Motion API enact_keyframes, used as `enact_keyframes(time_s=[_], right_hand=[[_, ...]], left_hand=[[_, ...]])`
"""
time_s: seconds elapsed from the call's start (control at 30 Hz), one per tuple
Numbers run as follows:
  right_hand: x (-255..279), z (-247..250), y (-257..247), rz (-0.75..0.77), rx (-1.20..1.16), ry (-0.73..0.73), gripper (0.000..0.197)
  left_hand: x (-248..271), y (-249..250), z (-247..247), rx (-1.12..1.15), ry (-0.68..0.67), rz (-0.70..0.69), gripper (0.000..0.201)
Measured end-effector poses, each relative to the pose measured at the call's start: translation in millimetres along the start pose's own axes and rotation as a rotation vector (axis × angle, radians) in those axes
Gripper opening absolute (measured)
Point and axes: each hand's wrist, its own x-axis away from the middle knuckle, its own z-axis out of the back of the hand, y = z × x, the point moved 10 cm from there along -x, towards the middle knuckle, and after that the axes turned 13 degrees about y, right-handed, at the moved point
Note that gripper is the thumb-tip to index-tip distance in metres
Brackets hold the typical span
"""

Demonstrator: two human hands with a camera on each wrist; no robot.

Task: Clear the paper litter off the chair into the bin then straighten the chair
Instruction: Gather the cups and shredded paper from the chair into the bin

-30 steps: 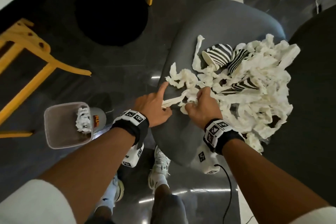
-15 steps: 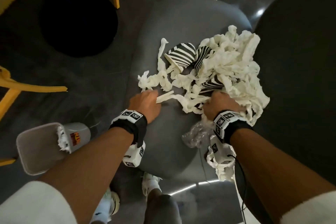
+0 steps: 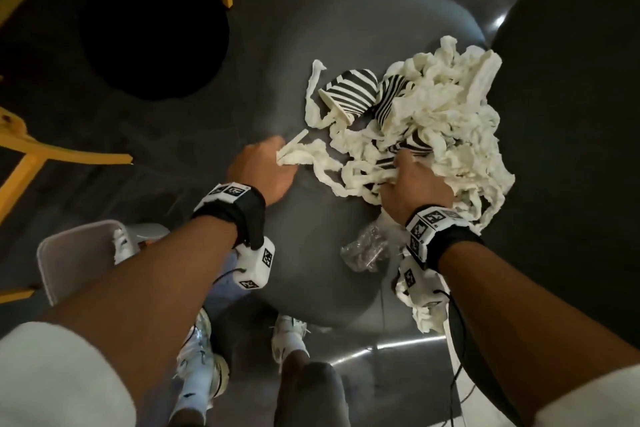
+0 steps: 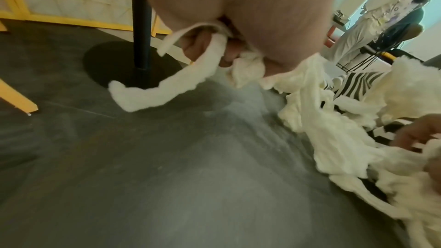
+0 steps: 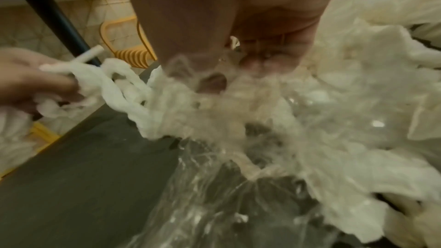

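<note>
A heap of white paper strips [image 3: 450, 121] lies on the grey chair seat [image 3: 346, 45], mixed with black-and-white striped paper cups [image 3: 353, 90]. My left hand [image 3: 263, 166] grips the loose ends of some strips [image 4: 167, 86] at the heap's left edge, fingers curled round them. My right hand [image 3: 415, 184] is buried in the front of the heap, its fingers closed on a bunch of strips [image 5: 238, 101]. A crumpled clear plastic wrapper [image 3: 363, 250] lies just below the right wrist. The small grey bin [image 3: 79, 260] stands on the floor at the lower left, with some paper inside.
A black round table base [image 3: 156, 31] with its post [image 4: 140, 25] stands left of the chair. Yellow wooden chair legs [image 3: 31, 156] are at the far left. A dark seat [image 3: 571, 149] adjoins on the right. My shoes [image 3: 201, 357] are below the seat edge. A person [image 4: 372, 16] stands beyond.
Both hands have slid into the litter; the left has closed on loose strips and the right has pushed deeper into the heap. The clear wrapper has come into view beneath the right wrist.
</note>
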Motion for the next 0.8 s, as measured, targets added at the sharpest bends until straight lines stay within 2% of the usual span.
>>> enact_keyframes(time_s=[0.07, 0.13, 0.23, 0.33, 0.4, 0.5, 0.53, 0.6, 0.67, 0.73, 0.8], right_hand=[[8.4, 2.5, -12.8, 0.057, -0.009, 0.004, 0.052], [15.0, 0.4, -27.0, 0.126, 0.021, -0.034, 0.056], [22.0, -17.6, -30.5, 0.174, 0.166, -0.151, 0.043], [26.0, -27.6, -13.2, 0.07, 0.287, -0.188, 0.041], [30.3, -29.8, -7.2, 0.018, 0.317, -0.183, 0.044], [37.7, -27.4, -12.2, 0.003, 0.33, -0.174, 0.05], [39.5, -22.2, -19.7, 0.01, 0.324, -0.161, 0.054], [39.5, -4.0, -49.0, 0.059, 0.266, -0.086, 0.056], [36.5, 19.5, -99.6, 0.189, 0.158, 0.034, 0.047], [36.6, 36.8, -157.9, 0.377, 0.063, 0.112, 0.047], [34.0, 35.9, -201.1, 0.491, 0.07, 0.076, 0.055]], left_hand=[[13.9, -9.1, 9.5, 0.126, -0.019, 0.042, 0.018], [23.8, -29.3, 26.3, 0.344, 0.005, 0.17, 0.016], [33.0, -70.4, 60.8, 0.65, 0.138, 0.42, 0.019], [39.6, -122.2, 87.4, 0.905, 0.299, 0.686, 0.028], [42.3, -153.9, 101.7, 0.995, 0.388, 0.77, 0.029], [58.2, -185.2, 124.7, 0.98, 0.493, 0.814, 0.03], [63.0, -191.3, 129.0, 0.953, 0.504, 0.797, 0.03], [69.5, -190.3, 131.9, 0.849, 0.445, 0.693, 0.021], [74.2, -183.2, 128.2, 0.768, 0.37, 0.604, 0.016], [77.5, -178.7, 121.6, 0.768, 0.339, 0.576, 0.02], [81.1, -179.4, 118.5, 0.804, 0.342, 0.608, 0.02]])
